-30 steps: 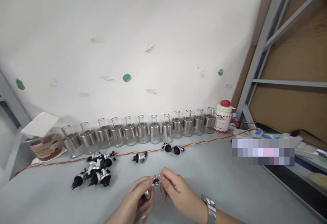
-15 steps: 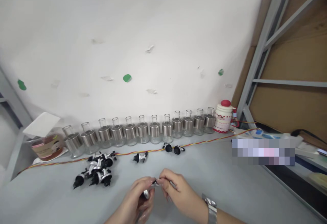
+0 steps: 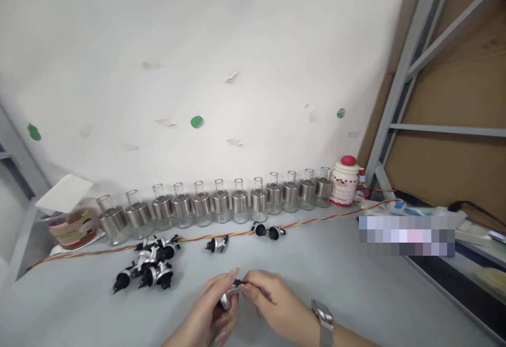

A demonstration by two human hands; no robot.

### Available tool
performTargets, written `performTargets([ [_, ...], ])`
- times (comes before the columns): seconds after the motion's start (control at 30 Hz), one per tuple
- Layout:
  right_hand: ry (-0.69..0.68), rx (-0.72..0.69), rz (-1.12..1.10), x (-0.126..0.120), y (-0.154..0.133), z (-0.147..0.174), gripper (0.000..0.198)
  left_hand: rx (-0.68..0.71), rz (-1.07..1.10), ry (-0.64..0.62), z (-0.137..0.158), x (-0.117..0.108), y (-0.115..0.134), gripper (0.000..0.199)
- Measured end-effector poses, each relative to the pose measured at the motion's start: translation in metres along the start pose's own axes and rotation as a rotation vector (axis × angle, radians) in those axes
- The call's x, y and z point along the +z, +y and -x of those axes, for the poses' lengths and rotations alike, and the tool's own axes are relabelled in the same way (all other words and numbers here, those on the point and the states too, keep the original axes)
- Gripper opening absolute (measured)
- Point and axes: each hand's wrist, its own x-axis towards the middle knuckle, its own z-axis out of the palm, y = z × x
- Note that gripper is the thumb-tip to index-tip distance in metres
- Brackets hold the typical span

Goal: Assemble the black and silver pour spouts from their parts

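My left hand (image 3: 211, 307) is closed around a silver-and-black bottle pourer (image 3: 225, 301) near the front of the table. The fingers of my right hand (image 3: 272, 297) pinch a small, thin black part (image 3: 239, 282) at the top of that pourer; its far end is hidden by the fingers. Beyond my left hand lies a heap of similar pourers (image 3: 152, 262). One pourer (image 3: 216, 244) lies alone ahead of my hands, and two more, one of them a pourer (image 3: 276, 232) on its side, rest farther right.
A row of glass bottles with steel sleeves (image 3: 201, 202) stands along the wall. A cream jar (image 3: 344, 183) with a red lid ends the row. A twisted red-yellow wire (image 3: 312, 221) crosses the grey table (image 3: 336, 273). A packaged tub (image 3: 73, 225) stands at left.
My right hand has shifted slightly down, its fingers more curled, and more of the black part now shows between the hands. The left hand stays on the pourer.
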Motion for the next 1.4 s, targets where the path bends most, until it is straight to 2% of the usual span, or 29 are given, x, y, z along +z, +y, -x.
performTargets([
  [0.1,-0.029,-0.027,0.061,0.0,-0.001,0.0,0.034,0.009,-0.042,0.01,0.002,0.002,0.003,0.048],
  [0.23,-0.028,-0.032,0.076,-0.001,-0.001,0.0,0.035,0.018,-0.074,0.081,0.001,0.002,0.004,0.041],
  [0.37,0.017,0.026,-0.005,0.002,0.002,0.001,0.034,0.069,-0.065,0.139,-0.003,0.001,0.0,0.035],
  [0.47,0.053,0.066,-0.118,0.004,0.006,0.001,0.036,0.081,-0.049,0.124,-0.005,0.002,-0.001,0.033],
  [0.6,0.172,0.108,-0.203,0.002,0.013,-0.005,0.036,0.025,-0.114,0.09,-0.003,0.002,0.002,0.036],
  [0.73,0.304,0.087,0.009,0.0,0.027,-0.024,0.024,-0.036,-0.196,0.089,0.001,0.004,0.003,0.037],
  [0.9,0.119,-0.027,0.377,0.005,0.04,-0.056,0.042,-0.052,-0.279,0.063,0.002,0.008,-0.001,0.04],
  [0.93,0.094,-0.044,0.394,0.006,0.042,-0.062,0.044,-0.042,-0.29,0.054,0.002,0.009,-0.002,0.039],
  [1.03,0.057,-0.068,0.416,0.01,0.045,-0.081,0.044,-0.033,-0.304,0.039,0.0,0.009,-0.003,0.039],
  [1.17,0.036,-0.071,0.426,0.014,0.051,-0.096,0.03,-0.035,-0.3,0.04,-0.002,0.006,-0.005,0.039],
  [1.4,0.064,-0.019,0.355,0.013,0.061,-0.09,0.02,-0.003,-0.309,-0.006,-0.002,0.006,-0.007,0.038],
])
